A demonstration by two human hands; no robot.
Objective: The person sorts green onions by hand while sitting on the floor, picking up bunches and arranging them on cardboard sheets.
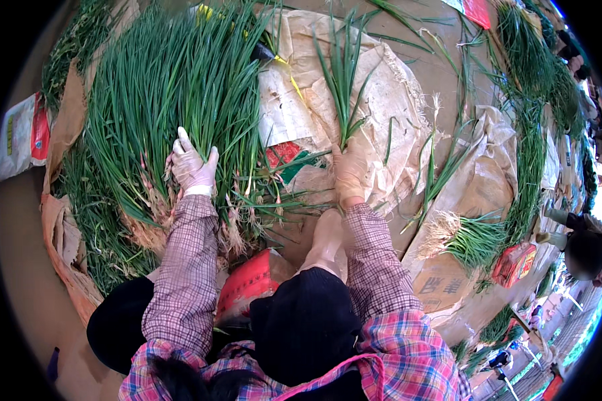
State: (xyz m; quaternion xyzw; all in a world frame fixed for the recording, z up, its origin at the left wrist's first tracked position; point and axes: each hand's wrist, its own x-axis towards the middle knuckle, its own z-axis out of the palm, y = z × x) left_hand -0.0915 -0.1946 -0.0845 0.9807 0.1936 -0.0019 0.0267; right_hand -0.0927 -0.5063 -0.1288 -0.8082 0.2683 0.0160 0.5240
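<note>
A large heap of green onions (pixel 180 85) with long green leaves lies in front of me on the left, its roots towards my body. My left hand (pixel 194 163), in a thin whitish glove, rests on the heap near the stalk bases. Its thumb and fingers are spread, with stalks showing between them. My right hand (pixel 350 170), gloved too, grips a small bunch of green onions (pixel 342 90) low on the stalks. The leaves of that bunch point away from me over a pale woven sack (pixel 381 100). The bunch's lower ends are mostly hidden by the hand.
A bundle of green onions (pixel 461 238) lies on flattened cardboard (pixel 441 285) at right. Beside it is a red package (pixel 514 265). Loose stalks (pixel 444 175) are strewn over the floor. A red printed bag (pixel 248 280) lies near my knees. Another person (pixel 582 245) is at far right.
</note>
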